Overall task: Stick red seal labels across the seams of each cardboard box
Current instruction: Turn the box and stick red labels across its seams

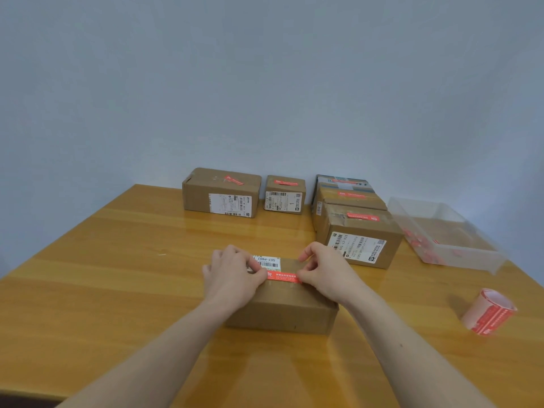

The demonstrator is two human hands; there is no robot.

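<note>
A brown cardboard box sits in front of me on the wooden table, with a white barcode sticker at its far edge. A red seal label lies across its top. My left hand pinches the label's left end and my right hand pinches its right end, both resting on the box top. Several boxes stand further back, each with a red label on top: a large one, a small one and a row of three at the right.
A roll of red seal labels lies on its side at the right. A clear plastic bin holding red scraps stands at the far right. A plain wall rises behind the table. The table's near left edge drops away.
</note>
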